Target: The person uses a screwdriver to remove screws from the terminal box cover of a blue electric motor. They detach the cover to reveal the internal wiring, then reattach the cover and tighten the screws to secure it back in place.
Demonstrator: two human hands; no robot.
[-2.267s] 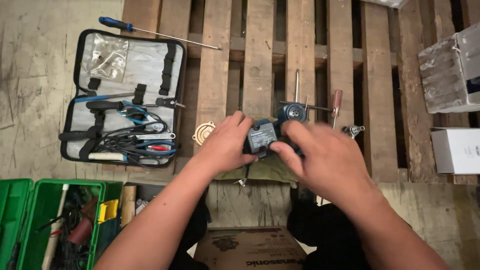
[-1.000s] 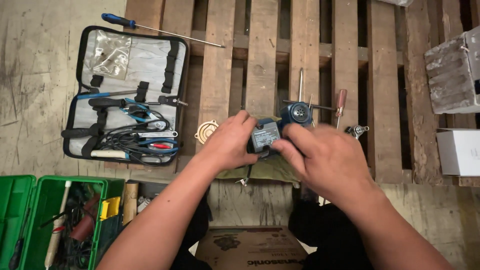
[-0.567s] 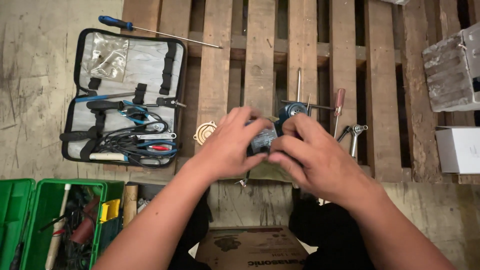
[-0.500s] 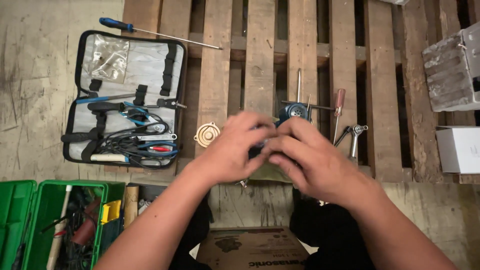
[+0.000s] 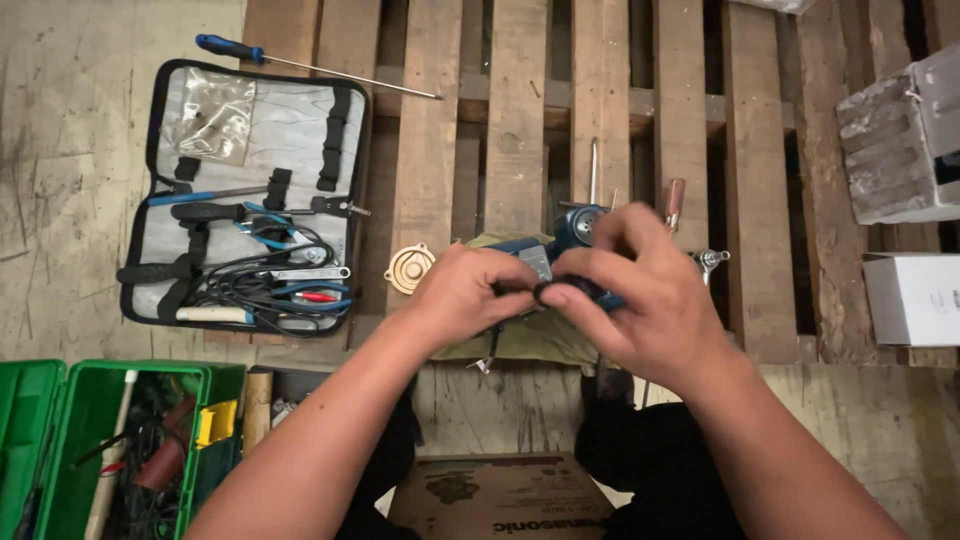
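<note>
Both my hands meet over a small blue motor-like device (image 5: 575,228) that rests on an olive cloth (image 5: 530,340) on a wooden pallet (image 5: 520,120). My left hand (image 5: 465,295) grips the device's left side. My right hand (image 5: 640,295) covers its right side and pinches a small black ring (image 5: 545,293) between thumb and forefinger. Most of the device is hidden under my fingers. A round brass-coloured cover (image 5: 410,268) lies just left of my left hand.
An open grey tool pouch (image 5: 250,190) with pliers and cables lies at the left, a long blue-handled screwdriver (image 5: 300,62) above it. A green toolbox (image 5: 110,450) sits at bottom left. A wooden-handled tool (image 5: 675,200), a grey block (image 5: 895,140) and a white box (image 5: 915,298) are at right.
My hands have stayed on the device and shifted their hold. My right fingers now pinch a small black ring at its front.
</note>
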